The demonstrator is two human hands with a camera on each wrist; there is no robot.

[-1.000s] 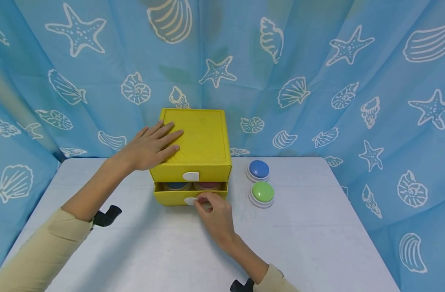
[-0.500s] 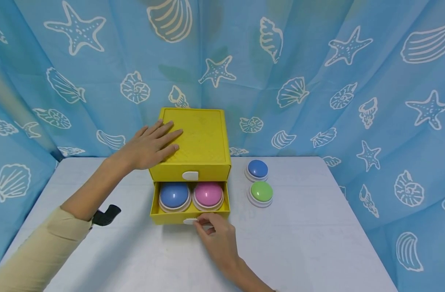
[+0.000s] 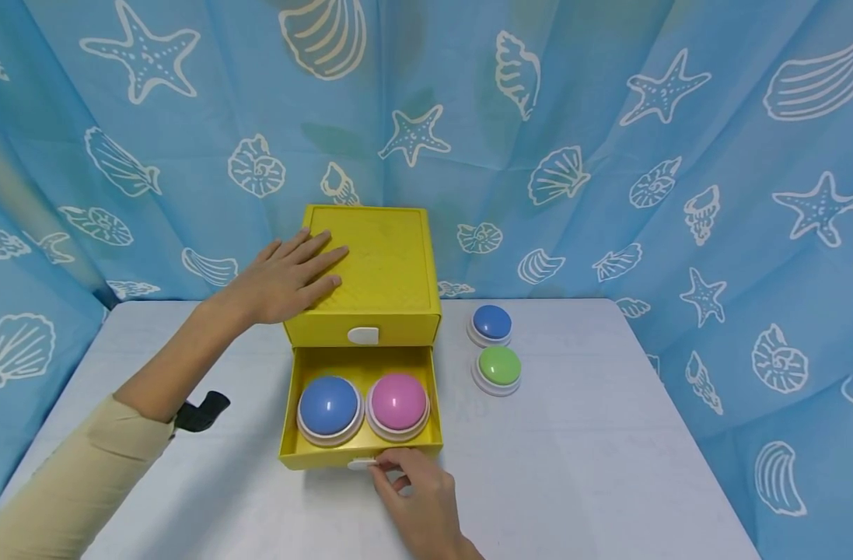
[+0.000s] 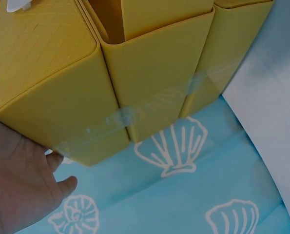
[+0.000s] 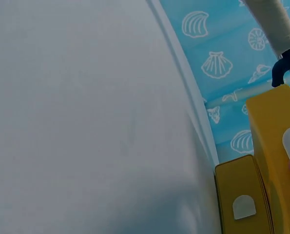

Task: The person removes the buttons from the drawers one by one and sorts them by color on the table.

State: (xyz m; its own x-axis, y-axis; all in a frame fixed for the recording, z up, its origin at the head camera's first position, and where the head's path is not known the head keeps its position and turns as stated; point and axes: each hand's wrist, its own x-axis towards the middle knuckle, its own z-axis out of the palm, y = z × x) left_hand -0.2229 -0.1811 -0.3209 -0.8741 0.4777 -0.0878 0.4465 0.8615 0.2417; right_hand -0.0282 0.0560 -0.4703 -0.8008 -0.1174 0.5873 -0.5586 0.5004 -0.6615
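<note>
The yellow two-drawer box (image 3: 373, 268) stands at the back of the white table (image 3: 594, 467), against the blue shell-print curtain (image 3: 608, 155). The left hand (image 3: 282, 280) lies flat on the box top, fingers straight, bracing it. The right hand (image 3: 415, 486) pinches the white tab (image 3: 361, 464) of the lower drawer (image 3: 359, 455), which stands pulled well out and exposes a blue dome button (image 3: 330, 407) and a pink dome button (image 3: 398, 401) side by side. To do this step well, pull along the drawer's axis, level with the table, and maintain downward pressure on the top so the box does not slide forward. Avoid over-extension; the drawer could drop free. The upper drawer tab (image 3: 363, 335) is untouched. A second blue button (image 3: 492, 322) and a green button (image 3: 499, 365) sit right of the box.
</note>
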